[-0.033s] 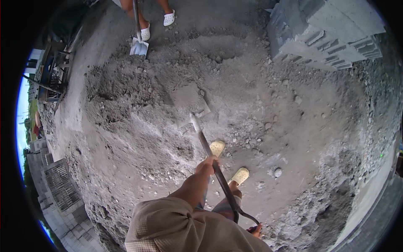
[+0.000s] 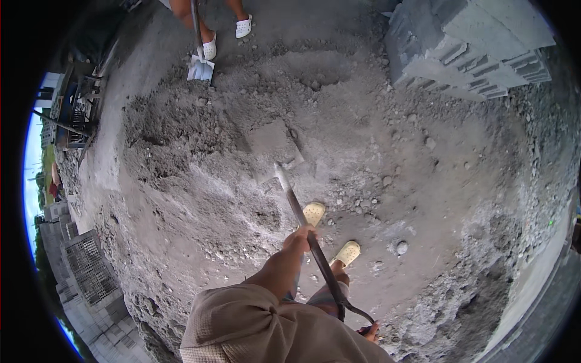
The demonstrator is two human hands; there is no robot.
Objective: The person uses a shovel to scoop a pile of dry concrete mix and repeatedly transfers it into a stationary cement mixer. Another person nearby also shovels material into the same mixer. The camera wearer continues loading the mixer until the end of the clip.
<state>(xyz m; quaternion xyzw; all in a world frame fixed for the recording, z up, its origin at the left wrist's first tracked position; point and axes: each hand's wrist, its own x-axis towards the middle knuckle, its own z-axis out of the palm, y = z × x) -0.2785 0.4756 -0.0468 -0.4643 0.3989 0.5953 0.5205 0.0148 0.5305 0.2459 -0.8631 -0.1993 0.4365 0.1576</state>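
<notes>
A long-shafted shovel (image 2: 324, 266) slants from my right side up to the middle of the view. My left hand (image 2: 298, 238) is closed round its shaft about halfway along. Low at the right of my body, my right hand (image 2: 371, 333) grips the handle end, partly hidden by my sleeve. The shovel's blade (image 2: 293, 162) rests on loose grey sand (image 2: 200, 163); sand covers most of it, and only its rear edge shows clearly. My feet, in cream clogs (image 2: 347, 253), stand on either side of the shaft.
Across the sand, another person in white clogs (image 2: 243, 26) stands with a second shovel (image 2: 200, 68), blade down. Stacked grey concrete blocks (image 2: 472, 48) rise at the far right. More blocks (image 2: 91, 302) stand at the left. A round stone (image 2: 402, 247) lies right of my feet.
</notes>
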